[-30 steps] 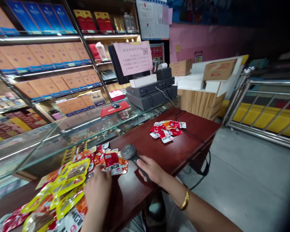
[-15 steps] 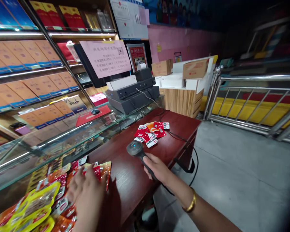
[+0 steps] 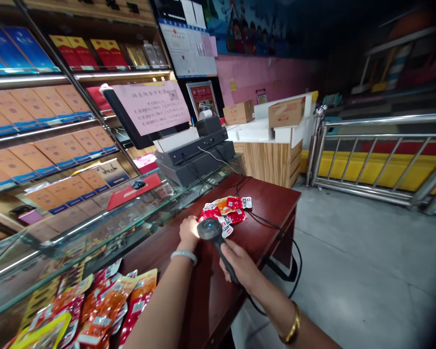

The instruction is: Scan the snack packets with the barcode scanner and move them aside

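Observation:
My right hand [image 3: 240,264] grips the handle of a dark barcode scanner [image 3: 209,229], its blue light on and its head over the table. My left hand [image 3: 189,231] is closed just left of the scanner head, a bright patch of light on its fingers. The scanner partly hides those fingertips, and what they hold does not show. Right behind them lies a small pile of red, white and orange snack packets [image 3: 223,208]. A larger heap of orange, red and yellow snack packets [image 3: 105,310] spreads at the near left, beside my left forearm.
The reddish-brown table [image 3: 269,198] abuts a glass display counter [image 3: 145,218]. A cash drawer [image 3: 199,162] and a monitor with a pink sign [image 3: 152,106] stand on the counter. The scanner's black cable [image 3: 294,281] hangs over the table's right edge. A metal railing [image 3: 378,155] stands at right.
My left hand has moved from the near heap forward and right to the scanner head by the small pile. My right hand still holds the scanner. The view has tilted up slightly.

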Available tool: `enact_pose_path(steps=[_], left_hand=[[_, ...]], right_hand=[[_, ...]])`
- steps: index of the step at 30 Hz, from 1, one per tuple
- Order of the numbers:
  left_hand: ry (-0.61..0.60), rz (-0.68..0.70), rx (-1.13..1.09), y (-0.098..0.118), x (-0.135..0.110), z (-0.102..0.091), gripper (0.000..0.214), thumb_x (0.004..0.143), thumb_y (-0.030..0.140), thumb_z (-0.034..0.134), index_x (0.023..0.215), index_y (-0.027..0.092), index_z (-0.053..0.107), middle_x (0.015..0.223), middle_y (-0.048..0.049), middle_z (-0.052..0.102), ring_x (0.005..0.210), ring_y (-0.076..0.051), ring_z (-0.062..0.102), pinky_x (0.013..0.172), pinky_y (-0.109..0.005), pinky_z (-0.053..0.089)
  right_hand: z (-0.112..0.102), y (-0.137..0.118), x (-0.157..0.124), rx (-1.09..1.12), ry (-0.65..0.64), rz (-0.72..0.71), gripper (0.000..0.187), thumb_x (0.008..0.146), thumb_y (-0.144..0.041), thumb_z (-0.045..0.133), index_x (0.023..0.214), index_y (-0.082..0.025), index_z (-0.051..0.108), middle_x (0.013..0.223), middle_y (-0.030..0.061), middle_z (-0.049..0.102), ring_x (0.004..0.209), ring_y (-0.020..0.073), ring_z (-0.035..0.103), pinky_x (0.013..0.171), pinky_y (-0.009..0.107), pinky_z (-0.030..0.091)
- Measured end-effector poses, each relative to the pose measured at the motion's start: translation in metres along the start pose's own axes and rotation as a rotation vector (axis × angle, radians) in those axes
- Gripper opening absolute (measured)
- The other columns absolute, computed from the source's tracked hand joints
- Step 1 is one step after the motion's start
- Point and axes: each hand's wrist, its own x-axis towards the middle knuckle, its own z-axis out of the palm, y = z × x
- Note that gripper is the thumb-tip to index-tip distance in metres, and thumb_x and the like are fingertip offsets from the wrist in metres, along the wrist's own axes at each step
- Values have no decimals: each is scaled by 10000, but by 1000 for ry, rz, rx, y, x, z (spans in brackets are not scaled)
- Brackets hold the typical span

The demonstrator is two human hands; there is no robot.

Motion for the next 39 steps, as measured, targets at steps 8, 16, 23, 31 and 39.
enact_pose_path(steps=[8,16,23,31,39], left_hand=[[-64,-85,-137,-3,26,8,267,724,410,758,726,180,624,786,-140,724,837,-286,712,715,-330,487],[204,-132,-544,-38,-16,-2,230,898,445,552,857,226,497,639,49,555,564,-133,586,580,-243,458],[380,-182,-833,-67,-68,-13,126,902,356,456,941,238,431,658,67,526,537,-117,549,560,-239,455],[466,-201,-962,-85,-92,-35,157,873,367,495,890,249,393,622,82,484,506,-111,504,538,-233,409],[582,-488,-462,-168,-133,-79,271,861,460,508,933,201,546,777,-47,612,777,-268,635,788,-431,510]], right_hand=[[-3,5,0,-15,-23,-8,611,848,-773,533,1070,-208,603,565,-87,502,407,78,422,417,204,327],[-8,2,-3,16,-64,2,624,844,-775,534,1092,-204,570,555,-96,495,398,82,411,432,218,344],[15,1,-17,-17,-137,30,665,802,-786,574,1127,-206,577,546,-96,490,396,85,390,422,223,322],[47,6,-27,-17,-211,34,647,806,-800,559,1029,-193,571,542,-98,475,390,76,371,406,219,318],[50,18,-38,-75,-270,40,690,850,-755,566,1210,-167,551,561,-96,486,416,78,397,428,211,334]])
